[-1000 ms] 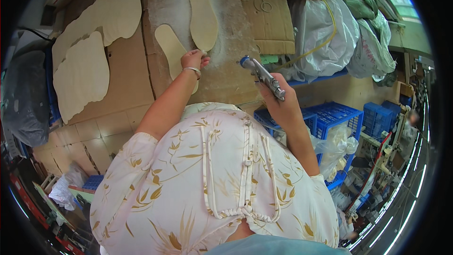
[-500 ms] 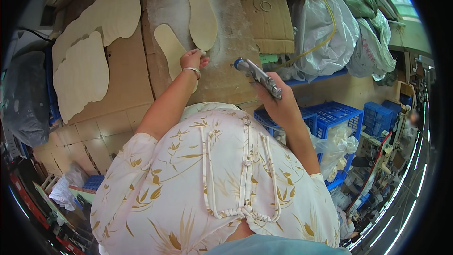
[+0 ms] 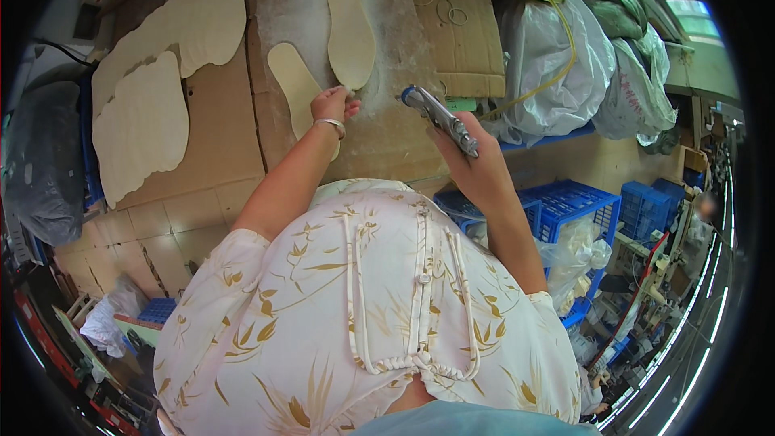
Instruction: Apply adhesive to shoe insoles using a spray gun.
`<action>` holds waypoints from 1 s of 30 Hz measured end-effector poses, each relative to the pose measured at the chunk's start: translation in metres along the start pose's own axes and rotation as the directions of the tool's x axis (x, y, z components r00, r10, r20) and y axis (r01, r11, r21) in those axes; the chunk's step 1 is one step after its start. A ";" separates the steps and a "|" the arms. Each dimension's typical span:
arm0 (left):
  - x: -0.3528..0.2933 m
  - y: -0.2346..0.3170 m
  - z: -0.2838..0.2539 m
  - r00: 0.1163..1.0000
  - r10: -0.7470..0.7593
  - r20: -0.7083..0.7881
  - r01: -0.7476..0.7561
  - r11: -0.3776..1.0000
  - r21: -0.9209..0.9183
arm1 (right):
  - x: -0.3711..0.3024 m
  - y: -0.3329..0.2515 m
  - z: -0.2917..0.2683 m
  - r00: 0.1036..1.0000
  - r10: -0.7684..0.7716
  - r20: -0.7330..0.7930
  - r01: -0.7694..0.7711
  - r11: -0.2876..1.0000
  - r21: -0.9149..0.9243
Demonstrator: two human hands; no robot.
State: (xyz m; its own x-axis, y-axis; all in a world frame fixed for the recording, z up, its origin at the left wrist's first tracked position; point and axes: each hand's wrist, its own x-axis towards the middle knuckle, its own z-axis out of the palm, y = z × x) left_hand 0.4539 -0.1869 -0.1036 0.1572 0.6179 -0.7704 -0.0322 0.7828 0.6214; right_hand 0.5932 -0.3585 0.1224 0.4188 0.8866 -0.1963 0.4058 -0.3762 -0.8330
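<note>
A cream insole (image 3: 350, 28) lies on a board (image 3: 395, 117) coated with whitish residue. My left hand (image 3: 332, 106), with a bangle at the wrist, is closed in a pinch at the insole's near end. Something small and whitish shows at its fingertips. A second cream insole (image 3: 292, 81) lies to the left, partly behind my left hand and forearm. In my right hand (image 3: 476, 163) is a metal spray gun (image 3: 442, 123) with a blue ring at its nozzle. It is held above the board's right edge, its nozzle toward the insoles.
Fanned stacks of cream insoles (image 3: 145, 125) lie on cardboard (image 3: 222, 125) at the left. Elastic-like rings (image 3: 458, 16) rest on the right cardboard. A yellow hose (image 3: 571, 52) passes white plastic bags (image 3: 557, 73). Blue crates (image 3: 577, 202) stand lower right, a dark bag (image 3: 44, 165) far left.
The spray gun and my right hand have shifted slightly, with the gun's tilt a little changed. My left hand stays at the insole's near end. The whole view has shifted a little.
</note>
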 end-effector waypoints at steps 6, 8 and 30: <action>0.002 0.000 -0.001 1.000 0.002 0.012 -0.002 1.000 -0.005 | 0.008 -0.005 0.002 1.000 -0.020 0.016 0.019 0.998 0.068; 0.002 -0.001 -0.003 1.000 0.004 0.008 -0.004 1.000 -0.011 | 0.003 -0.008 -0.001 0.996 0.069 0.050 -0.070 0.997 0.013; -0.001 0.002 0.006 0.998 0.066 -0.011 -0.067 0.993 -0.094 | 0.031 -0.002 -0.001 0.996 -0.034 -0.086 0.045 0.991 0.129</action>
State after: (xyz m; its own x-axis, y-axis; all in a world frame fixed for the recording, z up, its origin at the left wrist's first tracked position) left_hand 0.4599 -0.1859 -0.1007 0.1442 0.6691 -0.7291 -0.1357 0.7432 0.6552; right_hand 0.6059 -0.3307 0.1188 0.4732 0.8724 -0.1227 0.3158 -0.2980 -0.9008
